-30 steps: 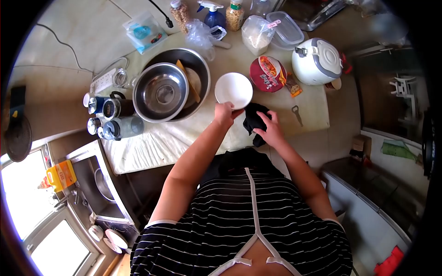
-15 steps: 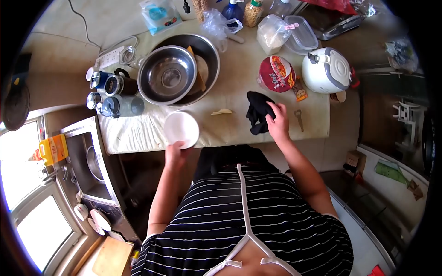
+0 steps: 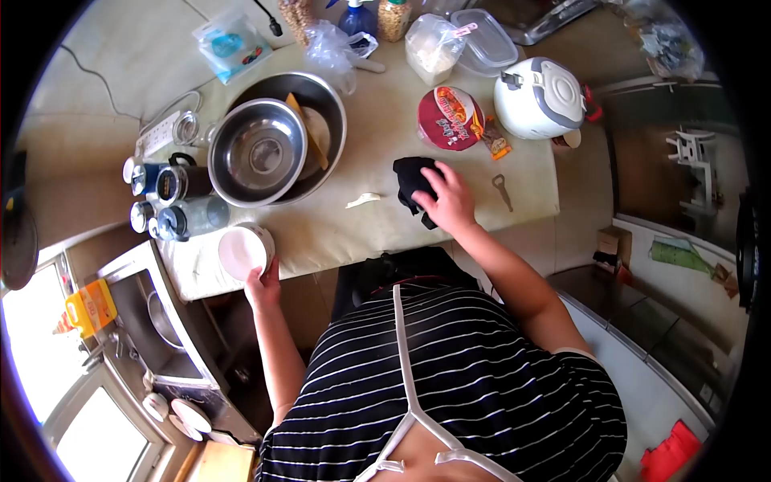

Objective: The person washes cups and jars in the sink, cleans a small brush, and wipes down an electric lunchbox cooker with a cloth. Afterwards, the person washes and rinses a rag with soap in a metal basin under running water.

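My left hand (image 3: 263, 287) grips a white bowl (image 3: 243, 251) by its near side, at the front left edge of the table; the bowl is tilted, its inside partly facing me. On the crumpled black cloth (image 3: 412, 178), my right hand (image 3: 450, 198) rests with thumb and fingers apart, touching its right side. A small pale, curved piece (image 3: 364, 200) lies left of the cloth. To the right of my right hand is a flat metal bottle opener (image 3: 502, 193).
Nested steel basins (image 3: 331, 173) stand at the left, beside several bottles and jars (image 3: 194, 218). A red instant-noodle tub (image 3: 451, 118) and a white rice cooker (image 3: 540, 98) occupy the right. Behind are a bag of white grains (image 3: 432, 50) and a clear plastic box (image 3: 486, 44).
My left hand has carried the bowl leftward and tilted it. My right hand has moved further over the black cloth, which looks more bunched. The camera view has shifted and turned.
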Demonstrator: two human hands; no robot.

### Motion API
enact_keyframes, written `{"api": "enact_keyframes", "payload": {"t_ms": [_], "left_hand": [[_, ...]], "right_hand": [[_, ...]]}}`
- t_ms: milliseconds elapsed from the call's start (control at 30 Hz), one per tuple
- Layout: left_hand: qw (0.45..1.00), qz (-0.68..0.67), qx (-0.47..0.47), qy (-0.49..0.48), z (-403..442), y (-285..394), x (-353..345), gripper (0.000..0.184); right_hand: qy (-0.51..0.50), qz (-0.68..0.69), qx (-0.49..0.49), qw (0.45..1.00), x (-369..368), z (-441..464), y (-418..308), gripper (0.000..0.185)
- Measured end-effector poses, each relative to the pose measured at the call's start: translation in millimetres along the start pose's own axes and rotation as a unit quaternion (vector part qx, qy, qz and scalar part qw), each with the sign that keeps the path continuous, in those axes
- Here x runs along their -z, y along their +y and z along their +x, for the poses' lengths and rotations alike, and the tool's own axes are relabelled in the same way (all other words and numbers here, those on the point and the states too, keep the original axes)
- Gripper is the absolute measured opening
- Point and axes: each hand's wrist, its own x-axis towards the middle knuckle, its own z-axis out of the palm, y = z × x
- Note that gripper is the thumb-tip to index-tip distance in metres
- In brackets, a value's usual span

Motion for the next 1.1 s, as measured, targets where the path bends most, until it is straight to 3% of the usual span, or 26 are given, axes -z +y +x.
{"api": "enact_keyframes", "payload": {"t_ms": [33,67,100,167,200,233,300,333,367,400,433,500,567,733,767,800,833,900,933,967,1000,1033,1100], "left_hand": [[1.000,-0.021,0.011,0.010,4.9,-1.2,3.3,0.062],[1.000,-0.015,0.015,0.017,5.4,-1.6,4.7,0.059],[1.000,-0.012,0.019,0.014,5.3,-2.2,5.2,0.059],[0.998,-0.049,0.034,0.017,4.1,-2.7,6.6,0.056],[1.000,-0.006,0.021,-0.010,-0.6,-4.9,7.2,0.075],[1.000,-0.003,0.022,-0.013,-14.3,-4.4,-1.5,0.075],[0.993,0.058,0.054,0.092,-51.2,-1.7,-25.9,0.094],[0.988,0.100,0.061,0.099,-57.9,-5.2,-22.3,0.105],[0.981,0.134,0.058,0.131,-69.2,-9.5,-25.7,0.094],[0.975,0.181,0.076,0.102,-75.7,-12.9,-21.8,0.082],[0.966,0.228,0.094,0.073,-80.9,-15.8,-19.1,0.070],[0.941,0.335,0.043,-0.005,-91.2,-28.4,-31.3,0.043],[0.909,0.403,0.025,-0.098,-100.2,-37.7,-57.8,0.025],[0.766,0.554,-0.123,-0.302,-100.4,-77.4,-122.7,0.025],[0.654,0.620,-0.246,-0.358,-109.3,-84.4,-146.1,0.027],[0.603,0.636,-0.275,-0.395,-112.9,-97.0,-162.7,0.030],[0.517,0.665,-0.330,-0.426,-115.7,-109.1,-176.5,0.038],[0.368,0.642,-0.494,-0.457,-124.6,-133.6,-207.4,0.050],[0.368,0.641,-0.496,-0.456,-129.7,-146.2,-221.5,0.050],[0.434,0.639,-0.424,-0.474,-135.3,-159.5,-235.6,0.055],[0.497,0.630,-0.347,-0.486,-143.3,-173.8,-250.9,0.060],[0.497,0.631,-0.347,-0.484,-152.1,-188.3,-266.3,0.060],[0.548,0.605,-0.215,-0.537,-172.7,-217.9,-301.7,0.073]], "right_hand": [[0.085,0.071,-0.020,0.994,-3.9,4.1,11.8,0.044],[0.166,0.016,-0.036,0.985,6.5,11.3,16.1,0.030],[0.179,-0.002,-0.085,0.980,6.0,14.6,34.2,0.029],[0.149,-0.061,-0.182,0.970,10.9,28.0,72.4,0.030],[0.110,-0.090,-0.227,0.964,19.1,38.3,86.6,0.037],[0.093,-0.112,-0.255,0.956,18.7,47.0,105.5,0.044],[0.071,-0.128,-0.278,0.949,17.5,59.2,129.4,0.046],[0.074,-0.127,-0.281,0.948,18.7,61.0,130.1,0.046],[0.024,-0.126,-0.313,0.941,20.2,64.6,130.4,0.048],[-0.026,-0.125,-0.344,0.930,23.1,67.9,128.0,0.050],[-0.024,-0.124,-0.348,0.929,24.8,69.6,124.2,0.050],[-0.065,-0.110,-0.390,0.912,29.5,68.5,116.2,0.054],[-0.021,-0.118,-0.386,0.915,34.0,53.3,117.0,0.056],[0.047,-0.146,-0.396,0.905,44.5,7.4,152.3,0.059],[0.050,-0.145,-0.398,0.904,43.6,-1.4,165.4,0.059],[0.023,-0.140,-0.380,0.914,44.1,-9.3,177.3,0.059],[-0.003,-0.136,-0.361,0.922,43.7,-15.2,189.5,0.058],[-0.039,-0.106,-0.344,0.932,53.2,-20.4,203.3,0.064],[0.011,-0.066,-0.338,0.939,58.0,-20.7,212.4,0.065],[0.061,-0.025,-0.330,0.942,63.5,-19.6,224.0,0.067],[0.077,0.122,-0.382,0.913,65.3,-14.3,254.1,0.067],[0.121,0.262,-0.419,0.861,67.6,-11.4,284.3,0.072],[0.146,0.469,-0.449,0.747,121.4,15.5,277.7,0.078]]}}
